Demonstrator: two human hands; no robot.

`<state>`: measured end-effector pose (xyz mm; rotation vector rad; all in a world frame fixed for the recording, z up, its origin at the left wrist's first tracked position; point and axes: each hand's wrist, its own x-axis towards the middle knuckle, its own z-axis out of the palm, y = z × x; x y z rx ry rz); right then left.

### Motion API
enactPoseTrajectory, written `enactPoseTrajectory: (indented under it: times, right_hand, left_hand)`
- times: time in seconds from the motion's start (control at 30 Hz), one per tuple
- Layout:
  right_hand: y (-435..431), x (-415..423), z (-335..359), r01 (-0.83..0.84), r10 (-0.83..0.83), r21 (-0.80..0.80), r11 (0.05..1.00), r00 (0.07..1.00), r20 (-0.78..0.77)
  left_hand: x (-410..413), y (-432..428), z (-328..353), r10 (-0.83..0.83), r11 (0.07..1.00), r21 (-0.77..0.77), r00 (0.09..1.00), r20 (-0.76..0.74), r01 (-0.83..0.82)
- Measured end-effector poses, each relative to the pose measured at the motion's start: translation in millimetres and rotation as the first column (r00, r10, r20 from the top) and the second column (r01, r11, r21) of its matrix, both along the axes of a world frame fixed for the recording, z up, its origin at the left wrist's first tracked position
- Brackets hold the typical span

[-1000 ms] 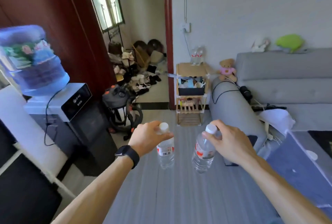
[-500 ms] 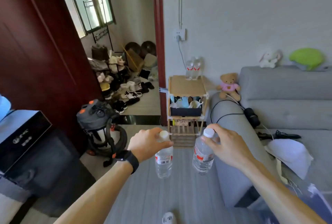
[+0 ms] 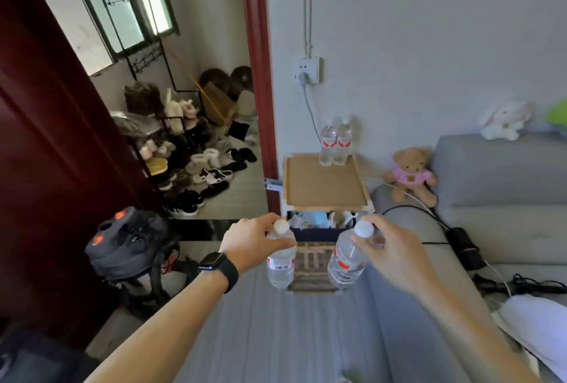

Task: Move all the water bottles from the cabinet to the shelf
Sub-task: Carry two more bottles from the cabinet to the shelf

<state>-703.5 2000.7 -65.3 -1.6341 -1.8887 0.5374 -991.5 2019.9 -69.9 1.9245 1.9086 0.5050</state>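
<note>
My left hand (image 3: 251, 241) grips a clear water bottle (image 3: 280, 266) by its neck; the bottle hangs upright below the fingers. My right hand (image 3: 395, 250) holds a second clear bottle with a red label (image 3: 348, 260) near its white cap, tilted a little. Both bottles are in the air in front of the small wooden shelf (image 3: 325, 186). Two more water bottles (image 3: 335, 145) stand side by side at the back of the shelf's top, against the wall. The cabinet is out of view.
A grey sofa (image 3: 506, 186) runs along the right, with a teddy bear (image 3: 411, 175) and cables on its arm. A vacuum cleaner (image 3: 129, 244) stands at the left by a dark red door. Shoes fill the doorway beyond.
The shelf has come closer and larger as I walked toward it. The water dispenser has slid out of view on the left. Both hands keep their hold on the bottles.
</note>
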Motion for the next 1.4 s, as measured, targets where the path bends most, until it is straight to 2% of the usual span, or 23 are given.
enactPoseTrajectory:
  times: [0.13,0.37,0.63,0.73,0.87,1.13,1.4]
  right_hand:
    - [84.1,-1.1,-20.6,0.000,-0.001,-0.017,1.000,0.999,-0.040]
    - [228.6,-5.9,-43.7,-0.026,0.020,-0.076,0.997,0.997,-0.079]
    - [352.8,-22.0,-75.1,-0.083,0.074,-0.149,0.985,0.995,-0.064]
    - [392.9,-27.8,-83.8,-0.097,0.090,-0.152,0.984,0.994,-0.057]
    - [441.1,-40.2,-87.6,-0.097,0.089,-0.165,0.982,0.995,-0.053]
    - [514.6,-79.1,-88.2,-0.063,0.073,-0.180,0.982,0.996,0.051]
    - [563.9,-87.5,-95.5,-0.111,0.116,-0.190,0.975,0.993,0.018]
  left_hand:
    - [-7.1,83.0,-11.6,0.030,1.000,-0.001,0.994,0.104,-0.030]
    - [-4.1,219.9,-22.1,0.061,0.994,-0.102,0.990,0.126,-0.048]
    - [-13.2,335.8,-49.0,0.105,0.983,-0.174,0.966,0.236,-0.065]
    - [-17.1,385.0,-59.2,0.046,0.979,-0.204,0.970,0.239,0.004]
    - [-20.8,451.1,-71.7,-0.120,0.969,-0.191,0.976,0.182,0.155]
    - [-21.7,548.4,-83.7,-0.245,0.941,-0.180,0.943,0.225,0.287]
    - [-24.5,596.2,-83.1,-0.221,0.938,-0.190,0.922,0.318,0.291]
